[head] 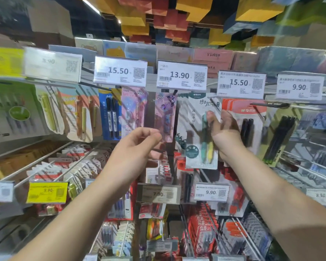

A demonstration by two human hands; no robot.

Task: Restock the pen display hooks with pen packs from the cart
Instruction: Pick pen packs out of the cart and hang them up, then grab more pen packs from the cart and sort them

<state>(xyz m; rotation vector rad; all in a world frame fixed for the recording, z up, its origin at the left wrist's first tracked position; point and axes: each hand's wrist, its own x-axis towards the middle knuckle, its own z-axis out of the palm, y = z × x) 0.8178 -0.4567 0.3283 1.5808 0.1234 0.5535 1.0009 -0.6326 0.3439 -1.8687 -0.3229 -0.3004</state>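
Observation:
A white pen pack [198,132] with a teal pen and a yellow pen hangs under the 13.90 price tag [181,75]. My right hand [222,132] grips its right edge, thumb on the front and fingers behind. Left of it hangs a purple cartoon pen pack [166,112]. My left hand [137,147] is raised just below that pack with curled fingers; whether it pinches the pack's lower edge is unclear in the blur. No cart is in view.
Pen packs fill the hooks all around: red-backed packs [245,117] right of my right hand, blue marker packs [110,113] to the left, more rows below. Bare hook rods [299,166] stick out at lower right. Price tags line the rails.

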